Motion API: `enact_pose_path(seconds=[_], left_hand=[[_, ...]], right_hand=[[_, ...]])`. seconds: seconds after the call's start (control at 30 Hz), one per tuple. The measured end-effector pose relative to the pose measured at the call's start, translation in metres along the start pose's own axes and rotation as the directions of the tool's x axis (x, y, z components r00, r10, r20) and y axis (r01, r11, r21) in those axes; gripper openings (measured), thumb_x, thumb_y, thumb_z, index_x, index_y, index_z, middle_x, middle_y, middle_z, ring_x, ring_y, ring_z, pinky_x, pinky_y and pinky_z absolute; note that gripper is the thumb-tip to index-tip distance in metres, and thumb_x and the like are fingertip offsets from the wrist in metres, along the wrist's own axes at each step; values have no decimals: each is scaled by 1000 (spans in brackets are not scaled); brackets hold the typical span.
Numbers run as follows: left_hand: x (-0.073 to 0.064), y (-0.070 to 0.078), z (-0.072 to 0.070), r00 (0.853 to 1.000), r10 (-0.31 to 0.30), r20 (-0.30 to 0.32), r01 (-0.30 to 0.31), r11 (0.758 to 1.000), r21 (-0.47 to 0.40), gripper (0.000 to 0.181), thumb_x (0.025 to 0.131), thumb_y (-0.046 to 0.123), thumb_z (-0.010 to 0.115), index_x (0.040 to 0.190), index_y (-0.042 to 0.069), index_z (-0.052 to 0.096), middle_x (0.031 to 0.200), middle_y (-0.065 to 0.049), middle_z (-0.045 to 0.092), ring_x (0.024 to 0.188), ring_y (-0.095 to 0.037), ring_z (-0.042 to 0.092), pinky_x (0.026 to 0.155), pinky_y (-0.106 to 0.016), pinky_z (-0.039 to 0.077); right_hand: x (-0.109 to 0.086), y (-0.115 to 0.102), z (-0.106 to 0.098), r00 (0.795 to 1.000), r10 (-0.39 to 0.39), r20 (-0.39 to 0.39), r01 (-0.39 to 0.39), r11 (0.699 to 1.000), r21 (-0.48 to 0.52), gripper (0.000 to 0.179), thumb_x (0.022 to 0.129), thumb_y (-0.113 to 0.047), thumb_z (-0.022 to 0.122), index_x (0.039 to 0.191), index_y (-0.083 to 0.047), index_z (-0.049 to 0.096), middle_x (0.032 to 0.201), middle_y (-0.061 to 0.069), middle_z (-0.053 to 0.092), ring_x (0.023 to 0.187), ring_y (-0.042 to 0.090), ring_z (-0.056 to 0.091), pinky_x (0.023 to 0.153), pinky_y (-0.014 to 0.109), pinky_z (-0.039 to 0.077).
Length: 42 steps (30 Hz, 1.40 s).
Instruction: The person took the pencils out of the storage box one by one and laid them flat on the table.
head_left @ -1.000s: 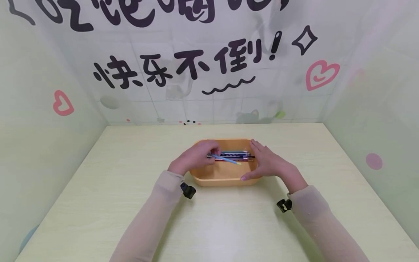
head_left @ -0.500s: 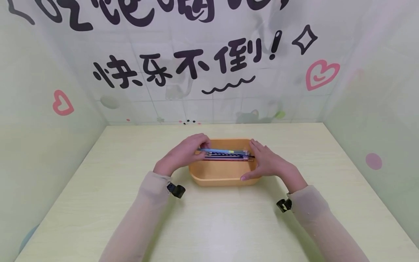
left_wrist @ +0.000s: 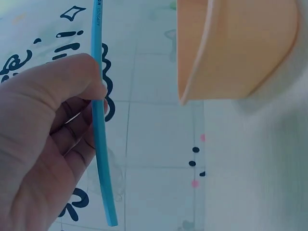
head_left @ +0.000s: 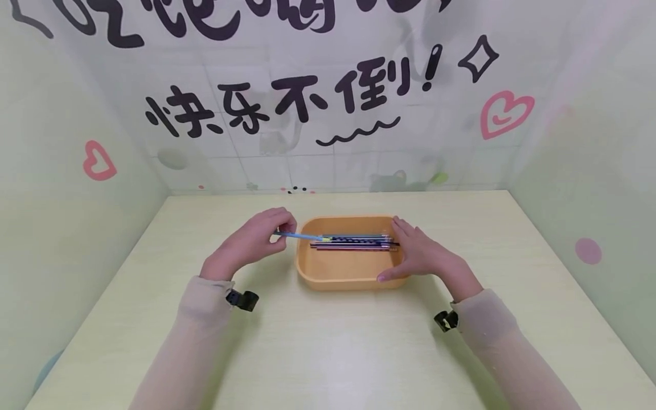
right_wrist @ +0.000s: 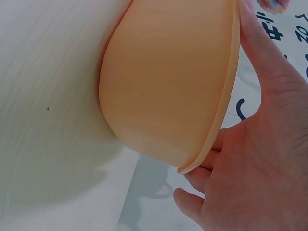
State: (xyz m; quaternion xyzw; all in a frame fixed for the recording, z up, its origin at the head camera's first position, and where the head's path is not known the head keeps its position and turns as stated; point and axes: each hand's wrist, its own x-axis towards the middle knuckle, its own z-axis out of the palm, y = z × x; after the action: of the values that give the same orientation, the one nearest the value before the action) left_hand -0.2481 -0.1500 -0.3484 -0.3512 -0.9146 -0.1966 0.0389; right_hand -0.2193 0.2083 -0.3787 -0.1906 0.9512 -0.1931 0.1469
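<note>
Between thumb and fingers of my left hand (head_left: 258, 236) is a light blue pencil (head_left: 302, 236) with a yellow end. In the left wrist view the pencil (left_wrist: 98, 134) runs across the fingertips, small print near its top. Its yellow end overlaps the left side of an orange plastic box (head_left: 348, 283) in the head view. Several dark and coloured pencils (head_left: 353, 244) lie lengthwise in the box. My right hand (head_left: 422, 250) rests on the box's right end, thumb at the near rim and extended fingers at the far rim.
The box stands on a pale wood-grain table (head_left: 338, 341) toward its back edge. Behind is a white wall sheet (head_left: 287, 142) with black lettering, and pale side panels (head_left: 584, 188) flank the table. A small black camera sits on each wrist.
My left hand has drawn the blue pencil out of the box and moved left past its left rim. My right hand stays at the box's right end.
</note>
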Motion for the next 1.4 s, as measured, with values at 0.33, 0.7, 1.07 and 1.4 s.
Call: enact_pose_path(seconds=[0.33,0.7,1.07,1.4], left_hand=[[-30,-30,-3,998,-52,-21,53,993,103,21,81,-5,63,92,12,58,92,0,58,89,-16,54,83,-35,51],[-42,-65,5,988,-144,61,135,982,129,25,80,-8,63,88,14,55,88,2,56,89,-19,52,81,-36,46],[-31,-90,22,965,-188,184,180,982,59,22,83,-8,64,87,13,60,86,0,59,82,-18,52,78,-34,45],[-24,-94,34,941,-238,240,240,970,19,28,78,-12,59,85,15,61,83,-1,57,81,-19,48,76,-32,40]], right_hand=[[1,-3,-3,1000,1,-2,-1,1000,-13,130,71,-63,79,156,7,10,166,24,4,154,40,6,124,58,9],[-1,-3,-3,1000,1,0,-1,1000,-11,130,71,-62,80,156,7,9,166,24,4,154,40,6,124,57,9],[-1,-2,-2,1000,5,-2,-5,1000,-15,130,71,-63,79,156,6,10,166,23,4,154,40,7,124,57,10],[-2,-1,-2,1000,7,-2,-7,1000,-22,130,72,-64,78,156,6,8,166,23,4,155,40,7,124,57,11]])
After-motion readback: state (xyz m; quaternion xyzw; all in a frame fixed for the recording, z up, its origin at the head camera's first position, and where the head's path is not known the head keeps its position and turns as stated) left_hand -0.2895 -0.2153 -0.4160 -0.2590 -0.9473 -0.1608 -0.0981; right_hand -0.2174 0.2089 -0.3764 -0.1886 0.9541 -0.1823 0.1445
